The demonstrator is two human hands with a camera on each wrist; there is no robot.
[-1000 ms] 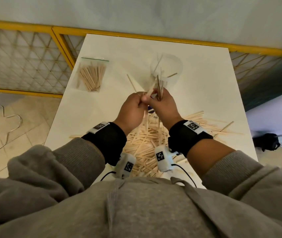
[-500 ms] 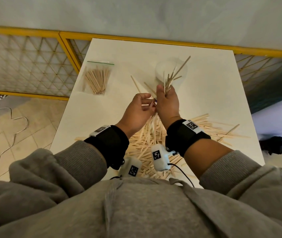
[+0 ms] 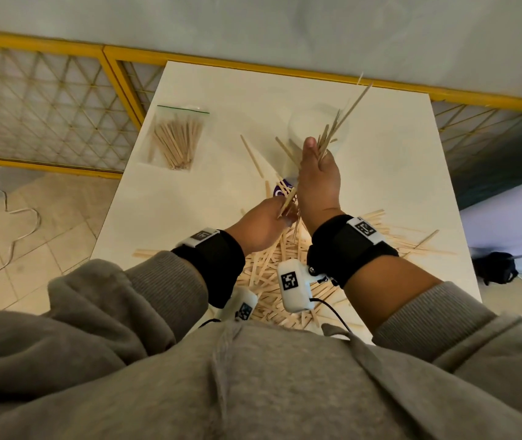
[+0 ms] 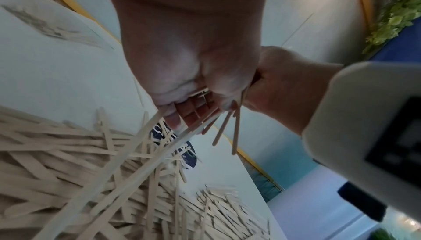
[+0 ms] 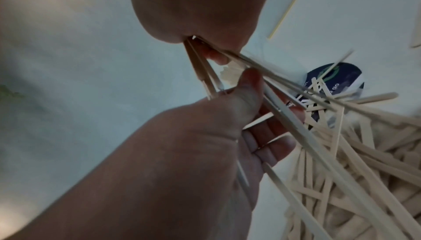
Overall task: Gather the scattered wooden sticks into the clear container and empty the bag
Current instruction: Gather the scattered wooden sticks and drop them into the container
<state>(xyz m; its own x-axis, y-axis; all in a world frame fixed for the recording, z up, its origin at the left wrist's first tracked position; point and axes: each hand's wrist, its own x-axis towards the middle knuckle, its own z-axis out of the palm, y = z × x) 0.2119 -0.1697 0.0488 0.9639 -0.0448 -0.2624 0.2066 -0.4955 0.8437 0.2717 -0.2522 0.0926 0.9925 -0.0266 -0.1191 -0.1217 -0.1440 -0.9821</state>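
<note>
My right hand point(image 3: 316, 154) grips a fanned bundle of wooden sticks point(image 3: 337, 125), their tips pointing up and away over the clear container point(image 3: 295, 123) at the table's far middle. Just below it, my left hand point(image 3: 280, 211) pinches the lower ends of some sticks point(image 3: 288, 200). In the left wrist view, the left fingers point(image 4: 180, 117) curl round long sticks point(image 4: 141, 146). In the right wrist view, the right hand point(image 5: 205, 33) clamps the bundle point(image 5: 198, 63). The scattered stick pile point(image 3: 269, 274) lies under both wrists. The clear zip bag point(image 3: 177, 141), holding sticks, lies at the far left.
The white table point(image 3: 380, 185) is bare on its right and far parts. A few loose sticks point(image 3: 251, 155) lie between bag and container. A round dark sticker point(image 3: 280, 192) is near the hands. A yellow lattice railing point(image 3: 46, 106) borders the table's left and back.
My right hand has lifted the bundle further forward, over the container. My left hand has dropped back toward the pile and now holds only the lower stick ends.
</note>
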